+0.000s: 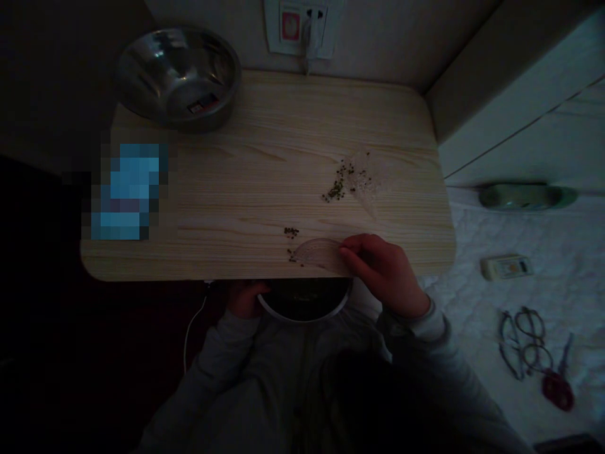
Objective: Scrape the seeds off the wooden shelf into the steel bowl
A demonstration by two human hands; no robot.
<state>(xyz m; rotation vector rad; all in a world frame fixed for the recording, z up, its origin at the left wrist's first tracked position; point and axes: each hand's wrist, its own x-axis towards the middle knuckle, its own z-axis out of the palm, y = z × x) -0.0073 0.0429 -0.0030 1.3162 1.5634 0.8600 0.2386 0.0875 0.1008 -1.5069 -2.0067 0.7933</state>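
My right hand (385, 271) rests at the near edge of a light wooden table (265, 164), fingers pinched on a small clear curved piece of plastic (319, 252) lying on the wood. Small dark seeds (292, 232) lie beside it, and another cluster of seeds (336, 186) sits further back next to a clear plastic sheet (371, 173). My left hand (246, 298) is below the table edge, gripping the rim of a round dark bowl (305, 302) held under the edge. Its fingers are mostly hidden.
A steel mixing bowl (177, 75) stands at the table's back left, below a wall socket (302, 25). A blurred blue patch (125, 192) lies at the left. On the white bedding at the right are a green object (524, 195), a small box (505, 267) and keys (534, 353).
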